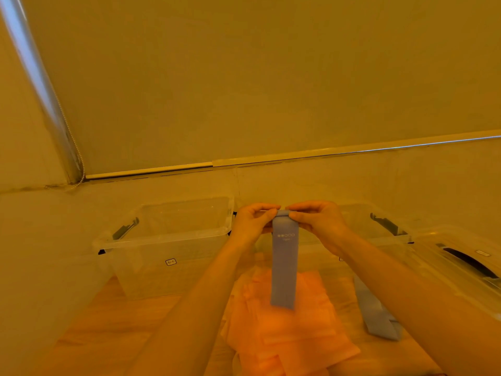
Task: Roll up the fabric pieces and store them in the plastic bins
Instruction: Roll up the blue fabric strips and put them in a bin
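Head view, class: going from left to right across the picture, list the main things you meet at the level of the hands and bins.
Left clear bin → left hand → blue strip held up by both hands → right hand → right clear bin → bin lid.

Grey-blue band (283, 256) with pale dots, orange fabric (287, 335), clear bins (168, 234)

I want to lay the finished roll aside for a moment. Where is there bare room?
Bare wooden floor lies left of the orange fabric, in front of the left bin, which looks empty. The right is crowded: another blue strip, a bin lid.
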`<state>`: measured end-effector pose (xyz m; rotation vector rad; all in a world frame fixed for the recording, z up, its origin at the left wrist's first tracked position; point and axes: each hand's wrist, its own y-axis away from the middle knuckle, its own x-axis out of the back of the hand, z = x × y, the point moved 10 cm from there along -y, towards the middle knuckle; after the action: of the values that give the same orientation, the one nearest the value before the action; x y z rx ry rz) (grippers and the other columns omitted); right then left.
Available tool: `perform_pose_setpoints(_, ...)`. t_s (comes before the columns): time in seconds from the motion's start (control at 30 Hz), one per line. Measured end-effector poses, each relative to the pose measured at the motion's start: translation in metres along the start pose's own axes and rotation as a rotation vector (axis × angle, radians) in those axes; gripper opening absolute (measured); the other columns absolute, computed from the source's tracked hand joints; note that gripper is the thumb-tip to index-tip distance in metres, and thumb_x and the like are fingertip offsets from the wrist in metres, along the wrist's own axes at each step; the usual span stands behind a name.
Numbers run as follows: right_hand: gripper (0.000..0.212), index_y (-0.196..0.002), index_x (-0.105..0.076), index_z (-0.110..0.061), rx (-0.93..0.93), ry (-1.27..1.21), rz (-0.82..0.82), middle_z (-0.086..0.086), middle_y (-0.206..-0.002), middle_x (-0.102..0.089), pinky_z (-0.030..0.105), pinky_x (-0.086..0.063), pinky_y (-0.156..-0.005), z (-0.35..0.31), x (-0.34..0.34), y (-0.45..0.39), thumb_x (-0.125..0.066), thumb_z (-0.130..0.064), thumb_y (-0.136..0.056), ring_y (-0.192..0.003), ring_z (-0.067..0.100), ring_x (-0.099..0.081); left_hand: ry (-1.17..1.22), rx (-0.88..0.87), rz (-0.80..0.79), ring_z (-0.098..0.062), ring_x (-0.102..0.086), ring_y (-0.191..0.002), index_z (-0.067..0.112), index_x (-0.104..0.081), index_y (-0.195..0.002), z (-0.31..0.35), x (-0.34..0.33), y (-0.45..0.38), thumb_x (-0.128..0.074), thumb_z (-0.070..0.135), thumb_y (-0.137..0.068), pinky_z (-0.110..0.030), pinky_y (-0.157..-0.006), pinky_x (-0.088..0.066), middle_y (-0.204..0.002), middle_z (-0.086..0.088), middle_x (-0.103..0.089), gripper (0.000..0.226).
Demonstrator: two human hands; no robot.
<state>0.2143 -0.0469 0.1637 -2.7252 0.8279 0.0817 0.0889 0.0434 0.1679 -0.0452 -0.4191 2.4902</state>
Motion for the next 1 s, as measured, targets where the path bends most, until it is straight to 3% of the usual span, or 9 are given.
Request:
perform_pose_setpoints(0.2, 0.013, -0.095, -0.068, -0.009, -0.083, 0.011, 0.023, 0.006, -0.091, -0.071, 0.025, -0.055, -0.062, 0.010, 0.003, 0.001, -0.070, -0.009, -0.083, -0.082, 0.017, -0.069, 0.011, 0.002, 0.022, -0.009, -0.066, -0.080, 0.010, -0.067, -0.101, -0.004, 0.002, 0.000, -0.060, 0.008, -0.091, -0.019, -0.064, -0.056, -0.092, -0.004, -0.068, 0.012)
perform_pose_setpoints(0.33, 0.014, -0.097, -0.068, -0.003, -0.064, 0.006, 0.022, 0.007, -0.088, -0.070, 0.026, -0.059, -0.064, 0.009, 0.005, 0.002, -0.069, -0.005, -0.083, -0.080, 0.019, -0.069, 0.028, 0.044, 0.011, -0.017, -0.067, -0.084, 0.015, -0.065, -0.103, -0.009, -0.001, 0.000, -0.061, 0.013, -0.091, -0.023, -0.064, -0.057, -0.096, -0.008, -0.067, 0.012)
perform_pose_setpoints(0.47, 0.020, -0.103, -0.067, -0.001, -0.026, 0.004, 0.011, 0.009, -0.090, -0.070, 0.023, -0.058, -0.064, 0.004, 0.005, 0.003, -0.068, -0.001, -0.083, -0.079, 0.016, -0.068, 0.000, 0.103, -0.013, -0.016, -0.067, -0.074, 0.017, -0.066, -0.100, -0.015, -0.003, 0.001, -0.059, 0.025, -0.093, -0.023, -0.059, -0.054, -0.086, -0.005, -0.068, 0.013)
perform_pose_setpoints(0.57, 0.020, -0.103, -0.067, 0.000, -0.018, 0.005, 0.003, 0.007, -0.089, -0.069, 0.020, -0.057, -0.062, 0.003, 0.004, 0.003, -0.066, 0.002, -0.083, -0.077, 0.013, -0.068, -0.009, 0.065, -0.010, -0.014, -0.067, -0.074, 0.018, -0.067, -0.093, -0.014, -0.002, 0.000, -0.059, 0.020, -0.093, -0.021, -0.059, -0.053, -0.084, -0.003, -0.068, 0.008)
perform_pose_setpoints(0.67, 0.023, -0.105, -0.066, 0.000, -0.015, 0.023, 0.007, 0.007, -0.090, -0.069, 0.021, -0.057, -0.064, 0.004, 0.003, 0.002, -0.066, 0.004, -0.082, -0.080, 0.013, -0.067, 0.006, 0.019, -0.009, -0.014, -0.067, -0.082, 0.015, -0.067, -0.098, -0.010, -0.001, 0.000, -0.060, 0.015, -0.092, -0.023, -0.064, -0.056, -0.089, -0.002, -0.069, 0.010)
perform_pose_setpoints(0.83, 0.018, -0.102, -0.066, -0.006, -0.088, -0.014, 0.015, 0.012, -0.097, -0.069, 0.035, -0.057, -0.076, 0.014, 0.003, 0.001, -0.068, -0.008, -0.084, -0.089, 0.024, -0.068, 0.040, -0.001, -0.015, -0.007, -0.067, -0.079, 0.013, -0.068, -0.102, -0.007, 0.000, 0.002, -0.061, 0.011, -0.091, -0.018, -0.061, -0.054, -0.088, 0.001, -0.069, 0.013)
perform_pose_setpoints(0.93, 0.006, -0.091, -0.068, -0.009, -0.095, -0.004, 0.010, 0.009, -0.091, -0.070, 0.033, -0.057, -0.073, 0.015, 0.002, 0.002, -0.067, -0.007, -0.085, -0.085, 0.023, -0.068, 0.046, 0.005, -0.024, -0.010, -0.066, -0.082, 0.015, -0.067, -0.101, -0.010, 0.000, 0.001, -0.062, 0.010, -0.090, -0.019, -0.062, -0.055, -0.090, -0.001, -0.068, 0.013)
perform_pose_setpoints(1.0, 0.010, -0.095, -0.067, -0.005, -0.084, -0.029, 0.009, 0.008, -0.088, -0.069, 0.028, -0.058, -0.068, 0.014, 0.002, 0.002, -0.066, -0.003, -0.085, -0.081, 0.020, -0.067, 0.061, 0.021, -0.032, -0.014, -0.066, -0.084, 0.018, -0.066, -0.102, -0.012, -0.001, 0.000, -0.063, 0.010, -0.089, -0.022, -0.064, -0.055, -0.092, -0.004, -0.068, 0.015)
